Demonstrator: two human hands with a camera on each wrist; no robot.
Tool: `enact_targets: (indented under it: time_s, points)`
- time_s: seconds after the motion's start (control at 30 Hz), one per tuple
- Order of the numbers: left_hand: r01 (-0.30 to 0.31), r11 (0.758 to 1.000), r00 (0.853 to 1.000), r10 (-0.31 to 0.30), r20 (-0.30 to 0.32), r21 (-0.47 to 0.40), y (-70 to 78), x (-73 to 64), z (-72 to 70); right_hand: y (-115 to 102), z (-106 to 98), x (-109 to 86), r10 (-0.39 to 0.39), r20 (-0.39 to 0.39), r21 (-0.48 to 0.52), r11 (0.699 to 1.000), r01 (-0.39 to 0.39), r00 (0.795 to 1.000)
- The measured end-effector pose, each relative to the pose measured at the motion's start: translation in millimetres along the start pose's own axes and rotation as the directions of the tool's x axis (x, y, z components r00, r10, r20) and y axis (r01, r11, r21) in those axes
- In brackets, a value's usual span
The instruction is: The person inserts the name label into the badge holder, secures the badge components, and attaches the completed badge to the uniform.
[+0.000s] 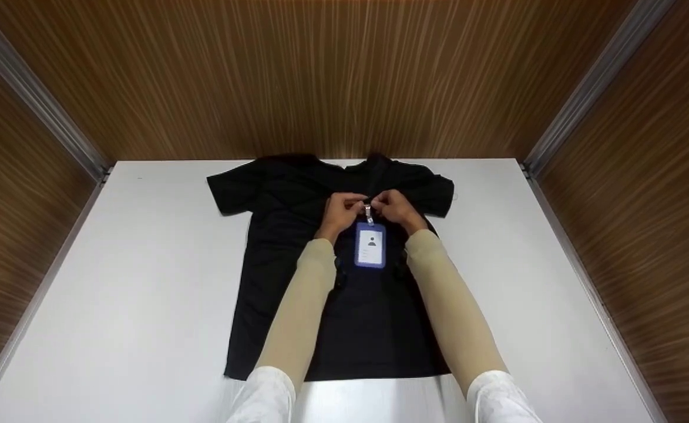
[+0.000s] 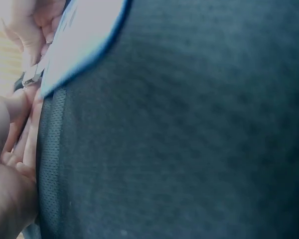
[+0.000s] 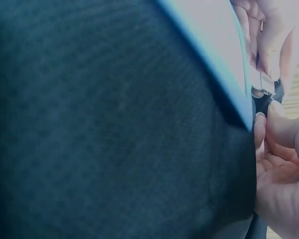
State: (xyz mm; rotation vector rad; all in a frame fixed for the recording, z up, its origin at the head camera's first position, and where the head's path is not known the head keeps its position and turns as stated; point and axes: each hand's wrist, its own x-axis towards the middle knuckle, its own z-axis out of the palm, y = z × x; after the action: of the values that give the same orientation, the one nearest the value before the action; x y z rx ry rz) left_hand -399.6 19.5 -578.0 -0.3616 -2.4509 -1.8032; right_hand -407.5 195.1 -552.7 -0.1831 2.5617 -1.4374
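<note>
A black T-shirt (image 1: pixel 379 329) lies spread out, collar toward the back wall. On its chest is a blue-framed ID badge (image 1: pixel 370 245), hanging from a short strap with a metal clip (image 1: pixel 367 210). My left hand (image 1: pixel 340 211) pinches the shirt's cloth at the left of the clip. From the other side my right hand (image 1: pixel 397 207) pinches the cloth close by the clip, thumb against fingers. Both wrist views show the metal clip (image 2: pixel 32 74) between the two hands, fingertips close to it. Whether the clip's teeth grip the cloth cannot be made out.
Under the shirt is a white table (image 1: pixel 133 282). Wood-grain panels stand around it: a back wall (image 1: pixel 321 76), a left wall (image 1: pixel 21 194) and a right wall (image 1: pixel 649 194), joined by metal corner strips. The shirt's neckline reaches nearly to the back wall.
</note>
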Motion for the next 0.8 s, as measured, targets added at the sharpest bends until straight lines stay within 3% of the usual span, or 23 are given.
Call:
enact_targets:
  time_s: [0.2, 0.53, 0.8]
  points:
    - [0.037, 0.999, 0.999, -0.037, -0.023, 0.002, -0.2, 0.1, 1.3, 0.9, -0.3, 0.3, -0.004, -0.019, 0.032, 0.999, 0.004, 1.000]
    - [0.008, 1.000, 0.998, -0.009, -0.063, -0.016, 0.3, 0.4, 3.2, 4.2, -1.9, -1.0, -0.040, -0.023, 0.003, 0.999, 0.040, 0.999]
    - [-0.011, 0.996, 0.998, 0.016, -0.055, 0.091, 2.8, -0.2, 3.1, 0.3, -0.8, -2.3, -0.036, -0.018, -0.037, 0.999, 0.035, 0.999]
